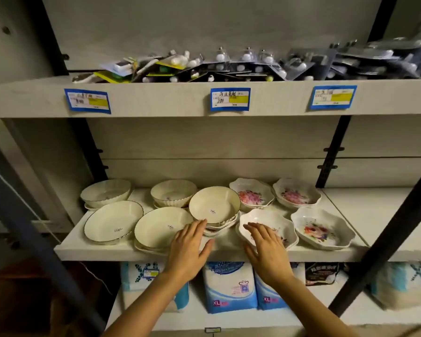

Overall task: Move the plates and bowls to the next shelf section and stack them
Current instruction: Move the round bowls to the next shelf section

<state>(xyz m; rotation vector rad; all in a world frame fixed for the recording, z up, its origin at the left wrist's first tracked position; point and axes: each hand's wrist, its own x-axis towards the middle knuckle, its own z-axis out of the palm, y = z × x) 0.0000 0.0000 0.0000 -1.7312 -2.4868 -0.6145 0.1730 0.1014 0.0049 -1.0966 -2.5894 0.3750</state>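
Left hand and right hand reach side by side to the middle shelf. Both are open, fingers straight, holding nothing. Fingertips of the left hand are at the near rim of a tilted cream bowl, which sits on a small stack of dishes at the shelf's centre. Whether they touch it cannot be told. The right hand is spread over the near part of a white scalloped dish with a flower print.

Four other cream bowls with dark rims fill the left half of the shelf, two at the back and two in front. Three other floral dishes lie to the right, two behind and one just beside the right hand. Past a seam further right is the next shelf section.

Above, an upper shelf carries packaged goods and blue price labels. Below stand blue-and-white packs marked XL.
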